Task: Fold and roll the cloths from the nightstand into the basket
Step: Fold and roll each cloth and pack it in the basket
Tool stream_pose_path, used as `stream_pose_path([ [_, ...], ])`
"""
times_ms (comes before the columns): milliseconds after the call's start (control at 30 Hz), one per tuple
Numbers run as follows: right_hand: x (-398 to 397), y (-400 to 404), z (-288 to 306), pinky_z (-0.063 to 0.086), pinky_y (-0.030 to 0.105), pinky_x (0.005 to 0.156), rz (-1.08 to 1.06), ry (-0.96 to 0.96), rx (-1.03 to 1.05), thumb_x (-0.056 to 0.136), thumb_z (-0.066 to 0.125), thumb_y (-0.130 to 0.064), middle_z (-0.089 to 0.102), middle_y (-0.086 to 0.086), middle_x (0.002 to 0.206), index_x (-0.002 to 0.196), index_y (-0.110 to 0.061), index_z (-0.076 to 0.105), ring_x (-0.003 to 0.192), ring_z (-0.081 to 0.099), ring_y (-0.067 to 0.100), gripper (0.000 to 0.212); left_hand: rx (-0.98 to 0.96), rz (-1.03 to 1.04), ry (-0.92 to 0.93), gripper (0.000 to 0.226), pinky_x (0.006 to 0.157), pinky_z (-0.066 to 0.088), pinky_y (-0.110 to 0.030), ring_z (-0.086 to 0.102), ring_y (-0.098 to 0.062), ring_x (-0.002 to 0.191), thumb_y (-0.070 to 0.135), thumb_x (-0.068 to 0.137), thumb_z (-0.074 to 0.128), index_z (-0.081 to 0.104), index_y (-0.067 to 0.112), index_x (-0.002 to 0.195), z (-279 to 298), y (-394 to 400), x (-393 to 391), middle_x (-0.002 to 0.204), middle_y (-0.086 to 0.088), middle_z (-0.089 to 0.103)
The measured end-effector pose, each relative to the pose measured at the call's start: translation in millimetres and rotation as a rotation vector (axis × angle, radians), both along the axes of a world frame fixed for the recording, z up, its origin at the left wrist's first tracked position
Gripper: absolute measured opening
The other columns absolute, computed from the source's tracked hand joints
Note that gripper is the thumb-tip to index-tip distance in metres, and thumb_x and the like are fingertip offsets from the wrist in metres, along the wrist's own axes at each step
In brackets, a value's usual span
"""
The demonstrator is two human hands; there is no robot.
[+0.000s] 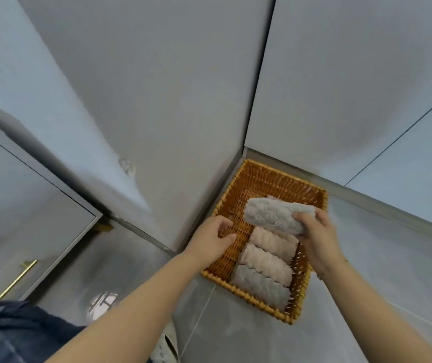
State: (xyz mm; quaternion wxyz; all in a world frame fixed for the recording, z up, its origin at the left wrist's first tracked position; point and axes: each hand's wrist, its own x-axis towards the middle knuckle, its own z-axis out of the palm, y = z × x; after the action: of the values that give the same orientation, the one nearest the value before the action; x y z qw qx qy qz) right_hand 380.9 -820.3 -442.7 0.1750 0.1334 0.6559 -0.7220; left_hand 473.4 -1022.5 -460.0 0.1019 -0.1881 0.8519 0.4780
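Over wicker basket point(238, 285), nubbly rolled cloth point(272, 215)

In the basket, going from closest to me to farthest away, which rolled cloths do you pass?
Grey rolled cloth → pinkish-beige rolled cloth → second pinkish-beige rolled cloth → grey rolled cloth held by the right hand, over the orange wicker basket.

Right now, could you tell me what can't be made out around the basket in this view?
- Head view: a pinkish roll behind the grey rolled cloth is mostly hidden by it.
- Basket floor under the rolls is covered.
- Right hand hides the cloth's right end.
- The nightstand isn't identifiable.
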Motion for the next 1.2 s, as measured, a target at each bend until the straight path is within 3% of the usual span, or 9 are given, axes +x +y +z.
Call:
stream_pose_path([
  [167,-18,8,-58,0.048,0.031,0.065,-0.085,-0.137,0.109,0.089,0.059,-0.009,0.053,0.005,0.095,0.095,-0.013,0.048,0.081,0.056,0.015,0.013,-0.461,-0.179,-0.058,0.049,0.117,0.016,-0.039,0.014,-0.019,0.143,0.034,0.095,0.052,0.035,0.027,0.141,-60,4,4,0.155,0.001,0.018],
  [300,-33,9,-95,0.046,0.033,0.061,-0.123,-0.301,0.168,0.088,0.059,-0.013,0.054,0.001,0.091,0.100,-0.014,0.049,0.079,0.055,0.016,0.016,-0.519,-0.311,-0.187,0.060,0.116,-0.008,-0.046,-0.020,-0.019,0.145,0.038,0.096,0.047,0.020,0.026,0.148,-92,4,11,0.159,0.001,-0.012],
  [367,-37,9,-112,0.050,0.037,0.069,-0.107,-0.385,0.221,0.086,0.060,-0.018,0.055,0.003,0.102,0.113,-0.015,0.050,0.090,0.056,0.021,0.029,-0.523,-0.339,-0.194,0.062,0.113,-0.014,-0.047,-0.028,-0.021,0.142,0.038,0.096,0.047,0.018,0.026,0.149,-101,1,9,0.159,0.001,-0.016],
  [433,-39,11,-131,0.047,0.039,0.086,-0.032,-0.370,0.390,0.086,0.058,-0.023,0.053,0.005,0.117,0.129,-0.013,0.046,0.105,0.053,0.025,0.046,-0.525,-0.339,-0.183,0.061,0.110,-0.018,-0.047,-0.031,-0.023,0.140,0.037,0.096,0.047,0.019,0.026,0.149,-106,1,6,0.159,0.000,-0.016],
  [567,-35,15,-157,0.041,0.034,0.088,0.180,-0.177,0.770,0.092,0.049,-0.018,0.050,0.014,0.124,0.131,-0.007,0.045,0.112,0.050,0.031,0.041,-0.545,-0.361,-0.163,0.057,0.108,-0.022,-0.046,-0.036,-0.024,0.137,0.038,0.097,0.045,0.023,0.027,0.148,-111,2,7,0.159,0.000,-0.017],
  [733,-27,12,-171,0.041,0.040,0.097,0.509,0.293,1.326,0.082,0.050,0.003,0.048,0.017,0.123,0.125,-0.004,0.050,0.112,0.046,0.033,0.044,-0.548,-0.377,-0.190,0.058,0.107,-0.024,-0.045,-0.038,-0.025,0.136,0.040,0.097,0.043,0.020,0.029,0.149,-112,2,6,0.158,-0.001,-0.021],
  [867,-29,1,-167,0.038,0.040,0.101,0.719,0.528,1.196,0.089,0.042,-0.012,0.053,0.009,0.123,0.128,-0.011,0.053,0.116,0.048,0.030,0.041,-0.545,-0.383,-0.200,0.057,0.107,-0.025,-0.045,-0.039,-0.025,0.135,0.041,0.097,0.043,0.020,0.029,0.149,-112,3,6,0.158,-0.001,-0.021],
  [1000,-28,-4,-178,0.029,0.041,0.107,0.884,0.391,1.240,0.101,0.023,-0.044,0.042,0.005,0.140,0.144,-0.022,0.033,0.129,0.039,0.026,0.049,-0.538,-0.387,-0.197,0.056,0.107,-0.025,-0.046,-0.040,-0.026,0.135,0.039,0.097,0.043,0.022,0.029,0.148,-113,2,7,0.158,-0.002,-0.020],
  [1200,-41,6,-186,0.036,0.041,0.099,0.916,0.247,1.374,0.097,0.034,-0.013,0.039,0.011,0.138,0.145,-0.026,0.027,0.124,0.037,0.029,0.050,-0.542,-0.401,-0.203,0.054,0.110,-0.022,-0.048,-0.039,-0.026,0.135,0.039,0.097,0.042,0.023,0.030,0.147,-115,0,7,0.158,-0.002,-0.019],
])
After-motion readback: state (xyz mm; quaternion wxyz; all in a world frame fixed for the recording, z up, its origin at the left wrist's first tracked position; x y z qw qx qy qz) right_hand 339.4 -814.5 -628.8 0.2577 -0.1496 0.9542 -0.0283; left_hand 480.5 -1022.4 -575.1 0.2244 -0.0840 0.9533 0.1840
